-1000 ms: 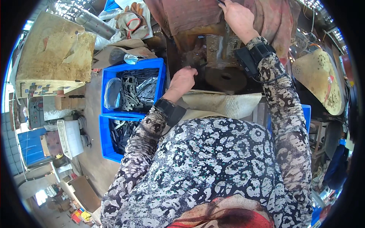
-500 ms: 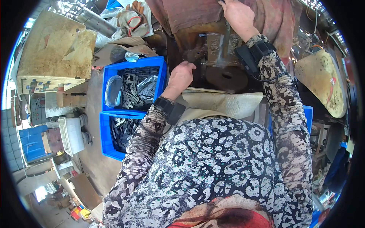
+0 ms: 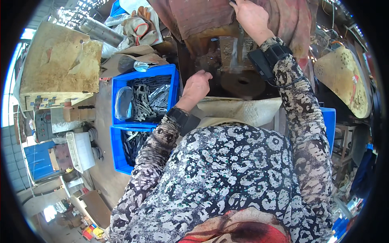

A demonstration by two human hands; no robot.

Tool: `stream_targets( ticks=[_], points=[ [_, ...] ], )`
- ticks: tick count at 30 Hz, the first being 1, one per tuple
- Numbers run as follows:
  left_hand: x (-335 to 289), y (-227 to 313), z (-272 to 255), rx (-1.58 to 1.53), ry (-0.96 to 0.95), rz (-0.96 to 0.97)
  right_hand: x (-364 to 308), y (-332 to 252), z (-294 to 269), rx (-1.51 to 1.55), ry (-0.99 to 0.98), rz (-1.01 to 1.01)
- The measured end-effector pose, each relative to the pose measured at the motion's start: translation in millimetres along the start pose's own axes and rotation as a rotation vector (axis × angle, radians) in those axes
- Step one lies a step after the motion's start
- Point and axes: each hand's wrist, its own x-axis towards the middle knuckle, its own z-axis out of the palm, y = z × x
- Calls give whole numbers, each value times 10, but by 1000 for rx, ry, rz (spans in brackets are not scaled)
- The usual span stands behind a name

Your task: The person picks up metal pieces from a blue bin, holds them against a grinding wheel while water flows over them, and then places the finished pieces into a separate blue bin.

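Since the earlier frames, little has been shifted: the left hand [image 3: 197, 86] is kept at the dark metal block of the press [image 3: 221, 60], only slightly nearer the blue bin than before, and the right hand [image 3: 252, 16] is kept high on the machine. The left hand is seen with its fingers curled toward the dark bed of the press, just left of the round metal disc [image 3: 243, 83]; whether a small piece is pinched between the fingertips cannot be told, as they are turned away. The right hand is laid flat and pressed against the upper part of the press, beside the reddish cloth [image 3: 202, 16] draped over it, above the disc; nothing graspable is shown inside it, and its grip cannot be told for certain.

Left of the press, an upper blue bin [image 3: 174, 81] is filled with flat grey metal strips [image 3: 148, 99]. Below that bin, a second blue bin [image 3: 115, 150] with darker pieces is set edge to edge with it. Work gloves [image 3: 139, 28] are left above the upper bin, well left of the press. A pale sack [image 3: 243, 109] is spread just below the disc, touching the press bed.
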Motion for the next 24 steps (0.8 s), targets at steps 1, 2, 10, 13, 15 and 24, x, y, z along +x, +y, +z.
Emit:
stream_targets(
  ticks=[1,2,10,13,15,24],
  points=[
    [-1,-1,3,-5,2,14,1,6,9,-8,-2,3],
    [2,-2,8,-9,10,25,5,20,24,-14,-3,9],
    [6,8,9,2,-39,8,-17,37,239,-133,27,23],
    [14,5,-6,9,-3,-16,-15,70,128,-6,-50,52],
    [15,-1,-11,10,34,-18,0,27,55,-9,-60,74],
    [45,-116,47,-83,269,65,-154,91,-230,59,-131,60]
  ],
)
